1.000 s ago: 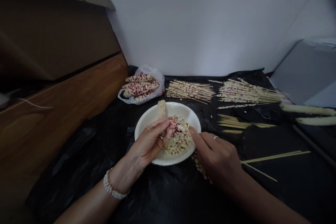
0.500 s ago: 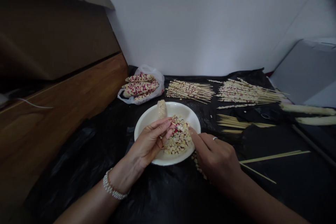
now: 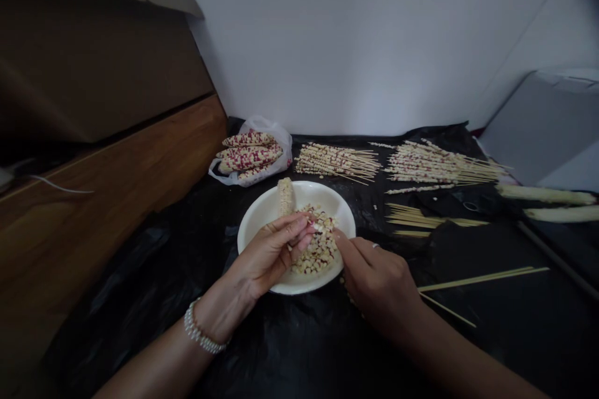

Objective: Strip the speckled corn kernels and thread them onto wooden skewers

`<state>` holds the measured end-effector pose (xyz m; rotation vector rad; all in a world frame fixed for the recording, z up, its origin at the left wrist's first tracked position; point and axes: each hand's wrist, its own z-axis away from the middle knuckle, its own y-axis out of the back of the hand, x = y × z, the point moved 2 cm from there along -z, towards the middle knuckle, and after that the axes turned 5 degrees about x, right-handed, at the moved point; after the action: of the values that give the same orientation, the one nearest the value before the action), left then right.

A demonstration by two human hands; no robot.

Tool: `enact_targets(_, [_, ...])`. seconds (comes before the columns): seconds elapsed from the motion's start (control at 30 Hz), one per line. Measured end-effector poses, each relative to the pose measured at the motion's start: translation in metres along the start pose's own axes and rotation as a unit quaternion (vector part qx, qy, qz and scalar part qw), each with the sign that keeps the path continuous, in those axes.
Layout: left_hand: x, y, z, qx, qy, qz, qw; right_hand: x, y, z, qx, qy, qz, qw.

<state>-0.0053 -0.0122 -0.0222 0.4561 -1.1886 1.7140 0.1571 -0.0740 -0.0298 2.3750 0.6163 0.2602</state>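
My left hand [image 3: 276, 246] is over the white bowl [image 3: 255, 209], thumb and fingertips pinched on a corn kernel [image 3: 311, 222]. My right hand [image 3: 379, 274] is closed at the bowl's right edge, gripping a thin bamboo skewer [image 3: 449, 310] whose bare end sticks out behind it. Pale kernels at the skewer's front lie between the two hands, partly hidden by fingers. Loose cream and purple kernels [image 3: 312, 262] fill the bowl's bottom. A mostly stripped corn cob [image 3: 285, 196] leans against its far wall. More kernels show partly beneath my right hand.
Speckled corn cobs [image 3: 250, 154] lie in a white plastic bag [image 3: 281, 137] at back left. Two piles of kernel-strung skewers [image 3: 334, 160] lie behind the bowl and to the right. Bare skewers [image 3: 412, 217] and bare cobs [image 3: 547, 194] rest on black plastic sheeting [image 3: 154, 287].
My right hand has shifted slightly left, and the skewer's rear end moved left with it. The left fingertips now cover more of the skewer's front.
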Motion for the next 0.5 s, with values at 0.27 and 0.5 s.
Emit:
enact_targets(0.27, [-0.001, -0.003, 0.002, 0.003, -0.023, -0.005, 1.0, 0.002, 0.005, -0.008, -0.043, -0.046, -0.029, 0.998])
enact_targets(0.5, [0.024, 0.01, -0.006, 0.07, -0.043, 0.122, 0.989, 0.016, 0.021, -0.013, -0.109, -0.113, -0.022, 0.987])
